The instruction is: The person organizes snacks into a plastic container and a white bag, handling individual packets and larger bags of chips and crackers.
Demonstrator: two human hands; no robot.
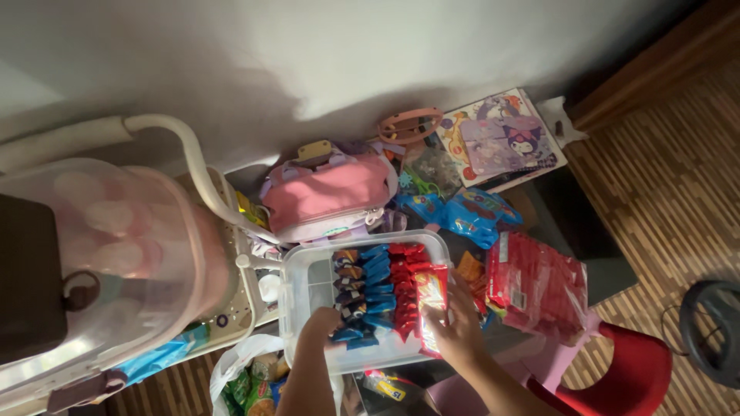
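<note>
Two hands reach into a clear plastic box [302,286]. Left hand [322,321] curls closed on blue packets [371,286]. Right hand [456,330] grips a red packet [432,302].

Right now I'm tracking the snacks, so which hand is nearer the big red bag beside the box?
Right. The right hand is at the box's right edge on a red packet, close beside the big red bag. The left hand is inside, on the blue packets.

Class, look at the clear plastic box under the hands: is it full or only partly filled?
Partly filled. The clear plastic box holds rows of blue and red snack packets on one side; its left part shows bare bottom.
</note>
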